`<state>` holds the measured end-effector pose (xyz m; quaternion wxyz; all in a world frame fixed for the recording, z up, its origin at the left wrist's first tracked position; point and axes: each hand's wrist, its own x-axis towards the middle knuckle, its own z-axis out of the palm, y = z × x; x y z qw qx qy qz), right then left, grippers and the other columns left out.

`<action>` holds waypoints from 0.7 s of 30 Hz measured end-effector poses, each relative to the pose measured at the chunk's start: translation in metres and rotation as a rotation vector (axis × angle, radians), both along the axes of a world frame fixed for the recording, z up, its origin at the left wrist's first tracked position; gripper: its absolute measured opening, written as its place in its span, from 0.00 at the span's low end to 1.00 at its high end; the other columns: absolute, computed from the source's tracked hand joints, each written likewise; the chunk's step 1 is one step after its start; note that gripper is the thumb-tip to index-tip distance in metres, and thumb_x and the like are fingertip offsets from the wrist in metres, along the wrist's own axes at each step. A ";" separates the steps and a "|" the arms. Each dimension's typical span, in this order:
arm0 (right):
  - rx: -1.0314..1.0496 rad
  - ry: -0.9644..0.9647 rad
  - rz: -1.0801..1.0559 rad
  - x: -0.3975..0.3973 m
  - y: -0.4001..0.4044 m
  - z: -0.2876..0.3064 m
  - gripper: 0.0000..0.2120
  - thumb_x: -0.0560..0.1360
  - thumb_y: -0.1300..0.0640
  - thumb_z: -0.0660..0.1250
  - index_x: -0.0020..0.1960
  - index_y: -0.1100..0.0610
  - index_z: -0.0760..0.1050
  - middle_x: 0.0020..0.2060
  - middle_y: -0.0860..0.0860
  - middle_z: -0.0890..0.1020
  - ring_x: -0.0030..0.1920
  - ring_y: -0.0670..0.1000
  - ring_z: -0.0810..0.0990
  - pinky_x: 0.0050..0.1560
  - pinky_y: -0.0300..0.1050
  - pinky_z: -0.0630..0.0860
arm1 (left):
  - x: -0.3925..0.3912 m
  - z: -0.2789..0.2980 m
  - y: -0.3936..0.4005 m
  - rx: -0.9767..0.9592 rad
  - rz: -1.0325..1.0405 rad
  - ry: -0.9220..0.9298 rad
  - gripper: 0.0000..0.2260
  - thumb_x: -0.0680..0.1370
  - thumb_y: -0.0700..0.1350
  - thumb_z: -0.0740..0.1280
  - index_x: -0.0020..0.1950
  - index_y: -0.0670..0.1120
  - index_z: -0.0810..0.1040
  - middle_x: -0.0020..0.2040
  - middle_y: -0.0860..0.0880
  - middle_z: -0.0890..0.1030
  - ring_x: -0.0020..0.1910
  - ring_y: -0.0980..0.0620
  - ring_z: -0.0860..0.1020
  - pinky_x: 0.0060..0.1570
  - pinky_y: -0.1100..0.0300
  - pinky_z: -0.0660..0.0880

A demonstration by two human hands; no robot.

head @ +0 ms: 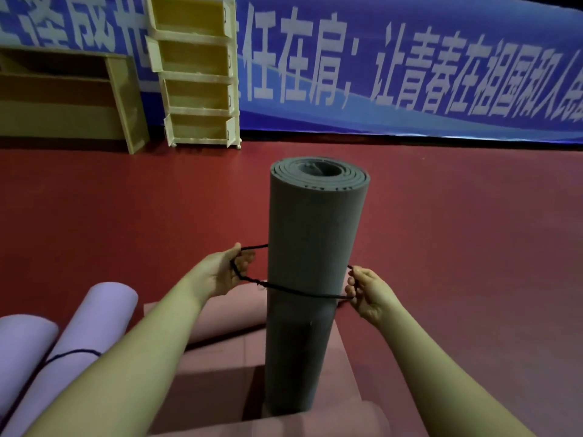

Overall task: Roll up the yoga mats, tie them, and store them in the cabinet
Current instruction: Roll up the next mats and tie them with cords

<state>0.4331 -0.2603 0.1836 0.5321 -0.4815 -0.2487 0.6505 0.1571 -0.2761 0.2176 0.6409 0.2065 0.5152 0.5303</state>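
**Hands looping a black cord around an upright grey mat**

A rolled grey mat stood on end in the middle of the view, its spiral top facing up and slightly away. Its base rested on a pink mat that lay partly unrolled on the red floor.

A black cord crossed the front of the grey mat about halfway up, touching its surface. The cord ran out to both sides, and at the left it formed an open loop that passed behind the roll.

The left hand was just left of the roll, palm turned inward. Its fingers were curled around the cord's loop, with the thumb on top. The right hand was just right of the roll, and its fingers and thumb pinched the other end of the cord. Both bare forearms reached in from the bottom of the view.

At lower left lay two rolled purple mats side by side, touching each other. A dark cord was wrapped around the nearer one.

Well behind, against the far wall, stood a tall pale cabinet with four open compartments stacked one above another. A low wooden shelf stood just beside it on the left. A blue banner with large white characters covered the wall behind them.
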 end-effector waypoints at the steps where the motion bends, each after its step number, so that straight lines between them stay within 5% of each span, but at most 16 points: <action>1: -0.022 0.015 0.013 -0.001 0.001 -0.012 0.09 0.82 0.63 0.57 0.42 0.59 0.68 0.27 0.53 0.70 0.19 0.46 0.67 0.18 0.35 0.66 | -0.001 -0.008 0.001 -0.019 -0.011 0.019 0.15 0.82 0.46 0.59 0.44 0.38 0.77 0.25 0.51 0.78 0.19 0.60 0.72 0.20 0.70 0.70; 10: -0.095 0.097 0.009 -0.010 0.008 -0.076 0.11 0.82 0.63 0.56 0.40 0.59 0.66 0.24 0.52 0.69 0.19 0.44 0.67 0.17 0.34 0.64 | -0.014 -0.076 0.015 -0.135 -0.031 -0.006 0.14 0.83 0.46 0.58 0.45 0.38 0.76 0.27 0.48 0.81 0.21 0.60 0.76 0.22 0.68 0.73; 14: -0.131 0.135 -0.013 -0.021 0.012 -0.073 0.13 0.82 0.64 0.56 0.39 0.61 0.68 0.21 0.50 0.69 0.19 0.44 0.66 0.18 0.33 0.64 | -0.005 -0.078 0.025 -0.117 -0.024 -0.159 0.14 0.83 0.45 0.57 0.47 0.35 0.75 0.28 0.46 0.81 0.22 0.59 0.76 0.24 0.67 0.75; 19: -0.083 -0.025 0.021 -0.034 0.005 -0.056 0.11 0.79 0.63 0.61 0.38 0.57 0.73 0.26 0.49 0.72 0.23 0.44 0.68 0.24 0.34 0.67 | 0.008 -0.071 0.023 -0.057 -0.021 -0.328 0.12 0.82 0.41 0.58 0.46 0.35 0.76 0.35 0.42 0.83 0.31 0.52 0.82 0.37 0.60 0.80; 21: -0.042 -0.168 0.043 -0.033 -0.002 -0.057 0.08 0.78 0.56 0.64 0.40 0.54 0.75 0.31 0.47 0.76 0.30 0.45 0.73 0.33 0.39 0.72 | 0.010 -0.069 0.017 -0.011 -0.026 -0.314 0.13 0.83 0.43 0.57 0.46 0.36 0.77 0.41 0.41 0.82 0.34 0.50 0.83 0.40 0.59 0.80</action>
